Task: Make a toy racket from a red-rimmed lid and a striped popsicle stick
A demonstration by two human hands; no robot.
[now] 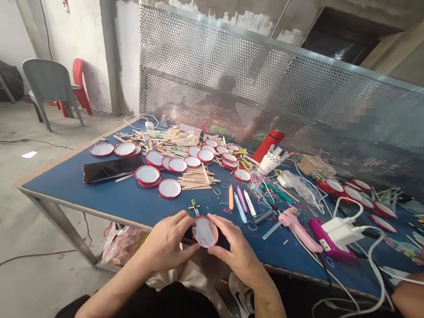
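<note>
Both of my hands hold a round red-rimmed lid (205,232) upright over the table's front edge, its pale inner face towards me with a faint pinkish mark on it. My left hand (169,237) grips its left rim between thumb and fingers. From the other side, my right hand (237,249) pinches the right rim. A small green, white and blue strip (195,207) stands just above the lid near my left fingertips; whether it is attached cannot be made out. Several capped markers (239,209) lie beyond my right hand.
Similar lids (169,188), wooden craft sticks (198,178) and a phone (111,169) cover the blue table (62,192). To the right are a pink glue gun (298,230), a purple power strip (329,243) with white cables, and another person's arm (418,299). A perforated metal panel (207,53) stands behind.
</note>
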